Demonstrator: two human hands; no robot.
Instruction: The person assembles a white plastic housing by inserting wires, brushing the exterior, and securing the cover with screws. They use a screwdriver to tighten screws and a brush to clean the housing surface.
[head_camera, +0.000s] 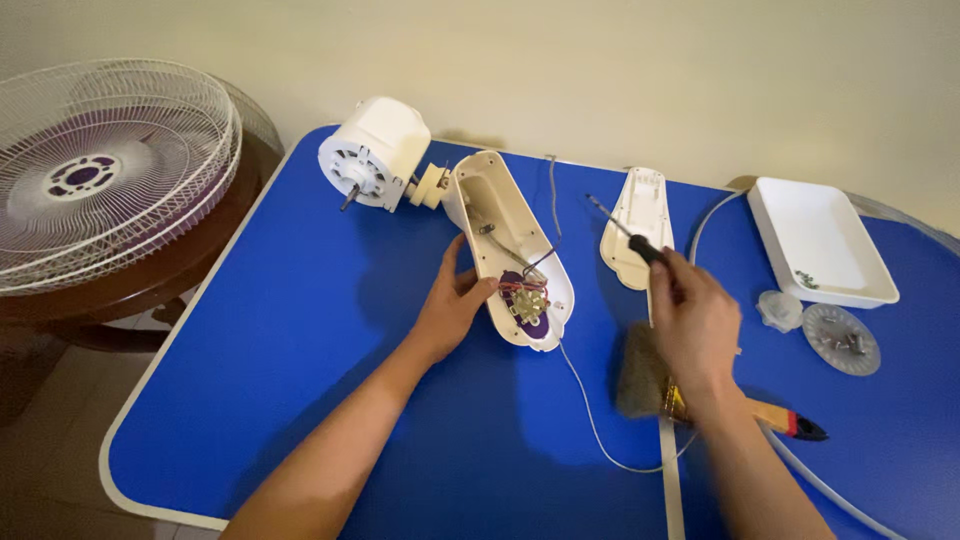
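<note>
Blue rounded table (300, 330) under both hands, cream wall behind it. Off past the left hand sits a white wire fan guard (100, 170) on a dark wooden stand. Open cream plastic fan housing (505, 245), wiring showing, lies between the hands; left hand (450, 305) grips its edge, fingers curled on the rim. Right hand (690, 320) is closed around a black-handled screwdriver (625, 232), tip pointing away, just right of the housing. Bristle brush (645, 375) lies under that wrist.
</note>
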